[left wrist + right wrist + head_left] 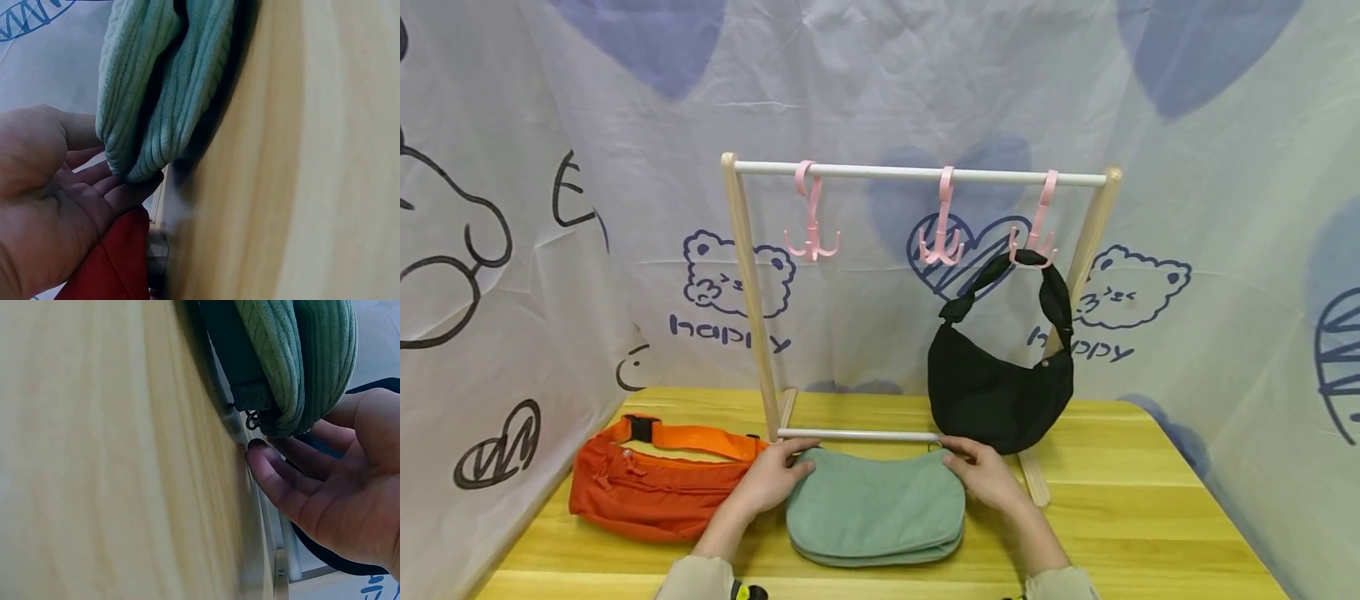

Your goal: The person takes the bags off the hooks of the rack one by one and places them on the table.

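A soft green ribbed bag lies on the table with its broad side facing up. My left hand holds its upper left corner, thumb on the front and fingers behind. At the upper right corner, my right hand holds the bag the same way. In the left wrist view, the left fingers curl under the rounded end of the bag. Below the bag in the right wrist view, a small metal ring shows near the right fingertips.
An orange-red waist bag lies at the left, close to my left forearm. Behind stands a wooden rack with a white top rail and a low bar. Pink hooks hang from the rail; the rightmost carries a black bag.
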Available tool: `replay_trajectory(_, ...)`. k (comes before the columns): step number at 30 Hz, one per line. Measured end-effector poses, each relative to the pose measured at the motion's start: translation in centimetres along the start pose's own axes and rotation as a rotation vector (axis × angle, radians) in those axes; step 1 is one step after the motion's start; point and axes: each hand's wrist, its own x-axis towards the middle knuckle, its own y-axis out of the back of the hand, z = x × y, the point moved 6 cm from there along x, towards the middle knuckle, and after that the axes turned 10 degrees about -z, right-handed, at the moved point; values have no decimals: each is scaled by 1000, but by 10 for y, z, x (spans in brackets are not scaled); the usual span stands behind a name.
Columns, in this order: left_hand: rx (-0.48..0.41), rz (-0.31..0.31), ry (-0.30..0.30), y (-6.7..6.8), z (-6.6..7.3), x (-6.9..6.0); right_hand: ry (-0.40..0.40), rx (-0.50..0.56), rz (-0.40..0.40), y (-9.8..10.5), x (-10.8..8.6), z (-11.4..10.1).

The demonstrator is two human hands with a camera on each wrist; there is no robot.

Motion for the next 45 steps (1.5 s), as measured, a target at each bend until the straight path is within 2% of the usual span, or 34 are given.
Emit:
replay_trajectory(7, -9, 4, 29, -1, 6, -4, 0, -12, 19, 1, -4, -2)
replay_trajectory(16, -19, -1, 33, -4, 14, -4, 18, 8, 34, 8, -4, -9)
replay_trajectory(21, -25, 19, -5, -4, 19, -5, 57, 16, 62, 13, -7, -16)
replay_trajectory(31, -42, 68, -101, 2, 44, -4, 213, 72, 249, 37, -16, -49)
replay_trajectory(39, -67, 90, -121, 6, 62, -9, 369, 152, 355, 49, -30, -70)
replay_trajectory(45, -83, 102, -198, 7, 78, -14, 499, 201, 463, 61, -42, -84)
